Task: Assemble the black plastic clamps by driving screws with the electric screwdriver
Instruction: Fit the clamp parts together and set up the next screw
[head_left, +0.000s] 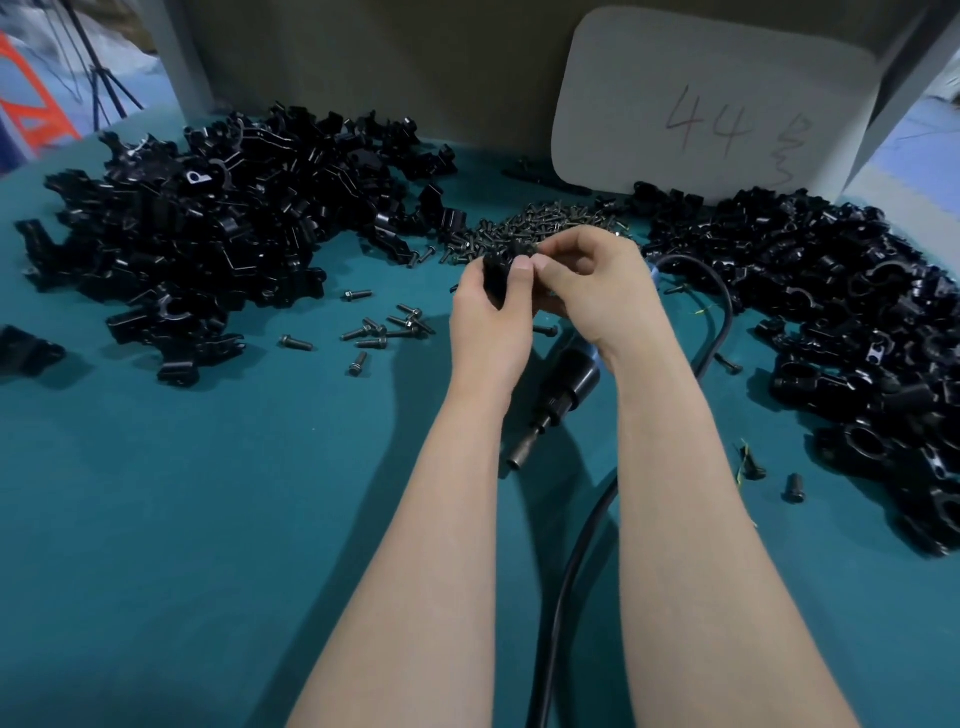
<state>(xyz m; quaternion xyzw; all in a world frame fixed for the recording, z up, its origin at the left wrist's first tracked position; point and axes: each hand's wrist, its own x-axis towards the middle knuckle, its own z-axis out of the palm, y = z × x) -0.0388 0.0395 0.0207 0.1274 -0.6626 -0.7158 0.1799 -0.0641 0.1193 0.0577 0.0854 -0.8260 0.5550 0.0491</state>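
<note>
Both hands are meeting above the middle of the table (208, 519), just in front of the screw pile (550, 221). The left hand (488, 317) is curling its fingers round a black clamp (497, 273), with the thumb pressing on the clamp's near face. The right hand (597, 291) is closing in from the other side, its fingers bent and its thumb tip pinching at the clamp's top edge, thumb against thumb. Whether it is also holding a screw there, I cannot tell.

The screwdriver (569, 384) is lying on the cloth right beneath the right wrist, untouched, its bit pointing toward the person, and its cable (558, 597) is running down between the forearms and looping out to the right.

A big heap of clamp parts (197, 234) is sitting well to the left of the hands, and another heap (841, 312) is spreading along the right. Loose screws (384, 327) are lying scattered just left of the left hand. A pale card (717, 98) marked 44 is leaning at the back.
</note>
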